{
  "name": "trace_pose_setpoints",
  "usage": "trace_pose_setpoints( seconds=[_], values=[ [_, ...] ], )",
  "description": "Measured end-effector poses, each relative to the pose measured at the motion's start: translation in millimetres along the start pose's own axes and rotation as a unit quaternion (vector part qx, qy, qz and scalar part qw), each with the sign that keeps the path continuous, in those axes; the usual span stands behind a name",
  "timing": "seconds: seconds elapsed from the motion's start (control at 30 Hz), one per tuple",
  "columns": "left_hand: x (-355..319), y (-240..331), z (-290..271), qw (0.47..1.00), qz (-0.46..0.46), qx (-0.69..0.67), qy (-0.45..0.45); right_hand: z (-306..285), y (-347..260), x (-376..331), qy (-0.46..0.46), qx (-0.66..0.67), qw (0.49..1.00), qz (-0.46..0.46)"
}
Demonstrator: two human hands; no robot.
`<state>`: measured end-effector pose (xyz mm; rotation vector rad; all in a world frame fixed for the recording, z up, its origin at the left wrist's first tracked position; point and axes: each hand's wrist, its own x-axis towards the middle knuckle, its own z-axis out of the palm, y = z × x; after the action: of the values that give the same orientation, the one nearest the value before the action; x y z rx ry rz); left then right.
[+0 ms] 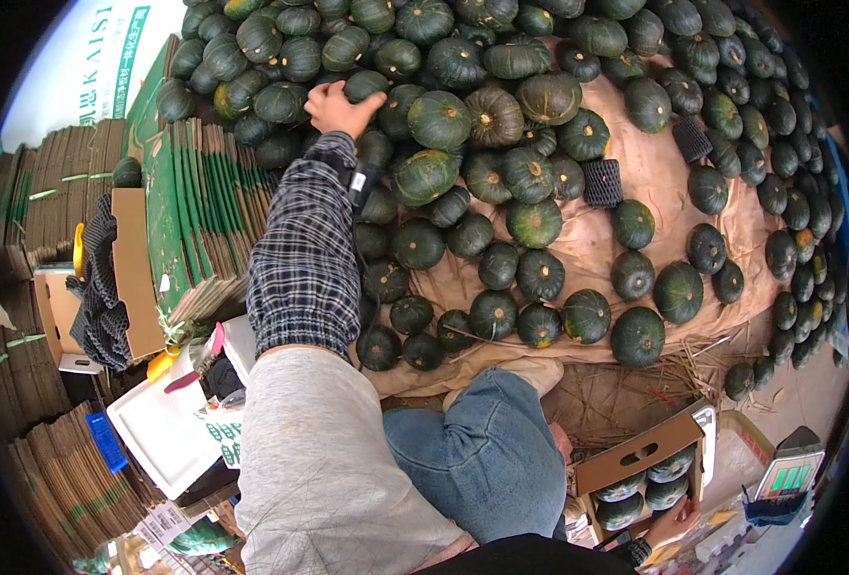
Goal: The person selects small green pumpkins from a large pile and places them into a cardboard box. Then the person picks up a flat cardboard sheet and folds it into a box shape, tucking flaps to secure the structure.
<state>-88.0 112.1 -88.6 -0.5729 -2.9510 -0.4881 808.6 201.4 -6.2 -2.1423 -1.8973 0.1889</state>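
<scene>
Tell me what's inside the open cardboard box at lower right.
At least four dark green squashes show inside the cardboard box, partly overlapped by its handle-holed panel. Anything beneath them, and the box floor, is covered. The right hand is at its edge.

Spanning a squash [365, 86] with the left hand [343, 107], fingers resting on its sides: round, dark green, small beside many neighbours. Sitting toward the left edge of the pile [439, 120], crowding close against other squashes. Touching the box [606, 470] with the right hand [674, 524] near its near right corner. Standing off the near edge of the sheet [669, 192], toward the right: brown cardboard, open-topped, slotted on the far side. Showing four pale-streaked green squashes [667, 494] inside, lying side by side.
</scene>
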Motion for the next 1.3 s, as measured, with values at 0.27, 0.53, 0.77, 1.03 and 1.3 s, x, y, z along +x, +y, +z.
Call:
trace_pose_setpoints(
  seconds=[0.27,0.53,0.77,1.03,1.3],
  values=[
    [15.2,19.0,-5.8,0.980,-0.020,0.188,-0.065,7.2,-7.7,7.4,-0.021,0.010,0.999,-0.036],
    [-80.5,-2.7,-43.8,0.944,0.317,-0.071,0.051,6.1,-17.6,4.5,-0.012,0.035,0.999,-0.039],
    [-127.5,-15.4,-17.2,0.904,0.098,-0.411,-0.062,14.0,-45.2,14.6,-0.027,0.043,0.996,-0.079],
    [-125.5,-16.2,-9.6,0.885,0.007,-0.456,-0.092,5.1,-31.8,4.3,-0.034,0.014,0.996,-0.076],
    [-67.2,-64.0,1.2,0.970,0.122,-0.146,0.151,18.9,-2.4,14.5,-0.057,0.064,0.992,-0.088]
  ],
)
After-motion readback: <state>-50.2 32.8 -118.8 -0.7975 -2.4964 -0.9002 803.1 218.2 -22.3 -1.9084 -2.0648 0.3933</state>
